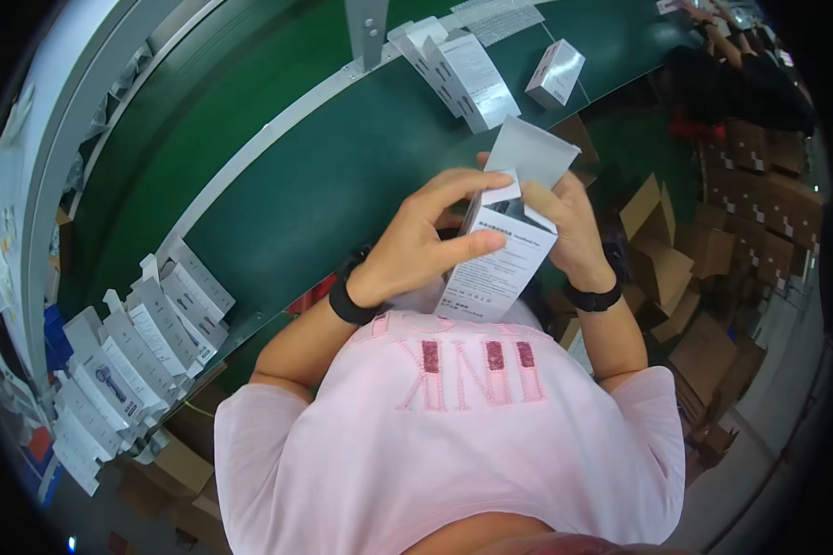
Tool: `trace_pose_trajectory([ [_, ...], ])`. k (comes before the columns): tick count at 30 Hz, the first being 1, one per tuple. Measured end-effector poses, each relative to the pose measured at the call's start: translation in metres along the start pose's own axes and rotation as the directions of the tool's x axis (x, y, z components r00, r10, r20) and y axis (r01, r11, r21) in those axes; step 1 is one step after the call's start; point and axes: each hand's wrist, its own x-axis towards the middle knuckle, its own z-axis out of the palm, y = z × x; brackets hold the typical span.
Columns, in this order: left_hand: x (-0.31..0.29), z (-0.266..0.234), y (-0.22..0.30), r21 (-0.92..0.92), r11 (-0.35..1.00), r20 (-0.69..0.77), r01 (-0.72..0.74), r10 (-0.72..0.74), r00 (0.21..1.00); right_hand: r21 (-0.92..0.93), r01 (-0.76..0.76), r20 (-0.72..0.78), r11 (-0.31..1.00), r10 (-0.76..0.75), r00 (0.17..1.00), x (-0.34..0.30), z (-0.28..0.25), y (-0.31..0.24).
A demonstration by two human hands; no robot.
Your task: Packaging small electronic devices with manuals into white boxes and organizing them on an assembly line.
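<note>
In front of my chest, tilted, is a white printed carton with its top end open and the large lid flap standing up. My left hand grips the carton from the left, its thumb on the printed face and its index finger across a small side flap at the top. At the top right corner, my right hand has its fingers bent against the other small flap and the carton's side. Something dark shows within the opening, too little to name.
A green work table curves ahead of me. On its far part stand flattened white cartons and a closed white box. A row of open white cartons lines the left. Brown cardboard boxes stand at right, with another person beyond.
</note>
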Motion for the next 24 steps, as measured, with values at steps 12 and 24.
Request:
trace_pose_trajectory([
  [12, 0.102, 0.092, -0.037, -0.06, 0.993, -0.107, 0.099, -0.105, 0.989, -0.375, 0.184, 0.042, 0.908, -0.182, 0.982, -0.021, -0.135, -0.051],
  [24, 0.171, 0.125, -0.056, -0.016, 0.977, -0.111, 0.211, -0.211, 0.971, -0.345, 0.042, -0.053, 0.938, -0.064, 0.997, -0.005, -0.203, -0.046],
])
